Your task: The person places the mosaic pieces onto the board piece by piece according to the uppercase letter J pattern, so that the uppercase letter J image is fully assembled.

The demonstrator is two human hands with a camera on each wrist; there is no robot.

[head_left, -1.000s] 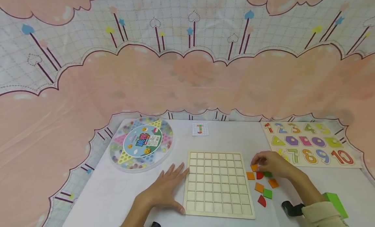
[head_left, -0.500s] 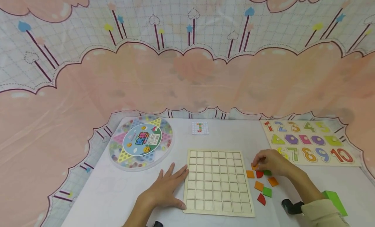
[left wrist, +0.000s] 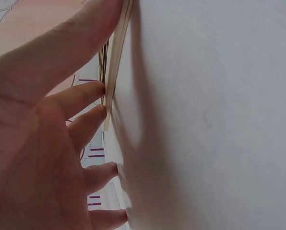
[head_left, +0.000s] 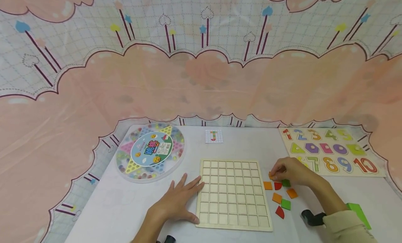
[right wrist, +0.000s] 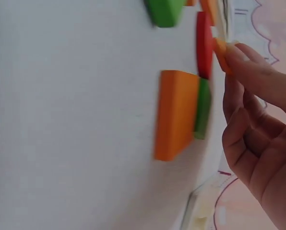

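"Head view?"
"We see the left hand, fingers spread, touching the left edge of a wooden grid board, while the right hand pinches an orange tile just off its right edge."
"Left wrist?"
"We find those fingers extended, the thumb at the board's rim."
"Right wrist?"
"We see thumb and fingertip gripping that tile beside a red quarter-circle."
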